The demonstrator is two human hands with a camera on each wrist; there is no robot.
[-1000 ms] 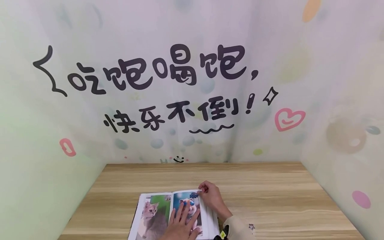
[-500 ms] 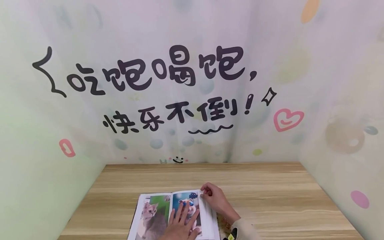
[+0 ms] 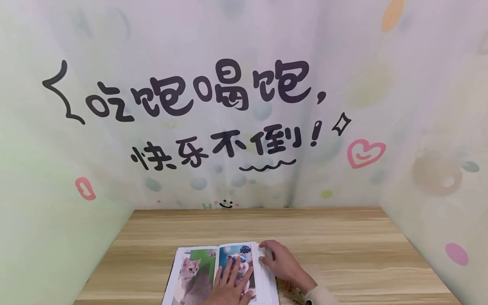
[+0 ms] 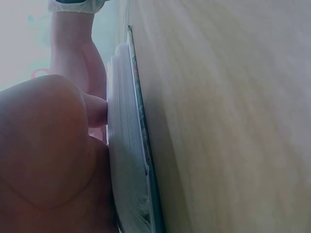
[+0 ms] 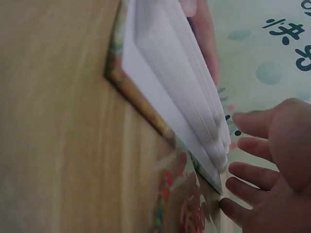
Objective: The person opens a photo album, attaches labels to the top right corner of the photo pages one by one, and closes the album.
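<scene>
An open photo album (image 3: 267,279) lies on the wooden table, thick with pages. Its left page carries a cat picture (image 3: 190,275); the right page has an animal picture (image 3: 248,258) with blue glasses, partly covered. My left hand (image 3: 230,286) rests flat on that right page, fingers straight and spread. At the album's upper right edge is my right hand (image 3: 280,258). In the right wrist view its fingers (image 5: 252,174) are extended beside the page edges, with nothing between them. The stacked page edges (image 5: 194,87) fan slightly above the cover.
A clear sheet with coloured print (image 5: 187,194) lies by the album's right edge, partly under the right forearm in the head view. The wooden table (image 3: 343,237) ends at a back wall (image 3: 244,186) printed with large dark characters; side walls stand left and right.
My right hand, which had its fingertips pinched together at the page's upper corner, has loosened and shifted right and toward me. My left hand stays on the page.
</scene>
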